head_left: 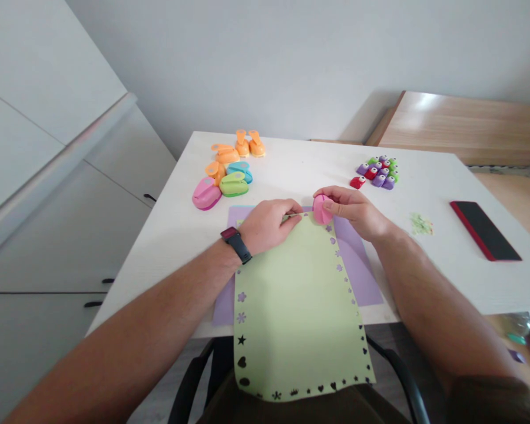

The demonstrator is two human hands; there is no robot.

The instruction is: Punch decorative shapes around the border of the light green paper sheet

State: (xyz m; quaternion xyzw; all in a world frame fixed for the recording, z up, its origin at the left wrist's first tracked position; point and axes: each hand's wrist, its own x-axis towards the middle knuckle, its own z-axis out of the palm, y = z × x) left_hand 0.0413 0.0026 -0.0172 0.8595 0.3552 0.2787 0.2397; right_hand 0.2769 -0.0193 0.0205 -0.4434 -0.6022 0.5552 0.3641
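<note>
A light green paper sheet (295, 294) lies in front of me, its near end hanging over the table's edge. Punched shapes such as stars, hearts and flowers run along its sides and near end. My left hand (269, 222) pinches the sheet's far edge between thumb and fingers; a dark watch is on that wrist. Just to the right, my right hand (351, 209) grips a pink craft punch (322, 209) set at the sheet's far right corner. Beneath the green sheet lies purple paper (357, 268), showing at both sides.
Larger craft punches in orange (227, 154), blue, green and pink (206, 194) stand at the back left. Several small punches (380, 172) cluster at the back right. Paper scraps (421, 224) and a black and red phone-like slab (484, 231) lie to the right.
</note>
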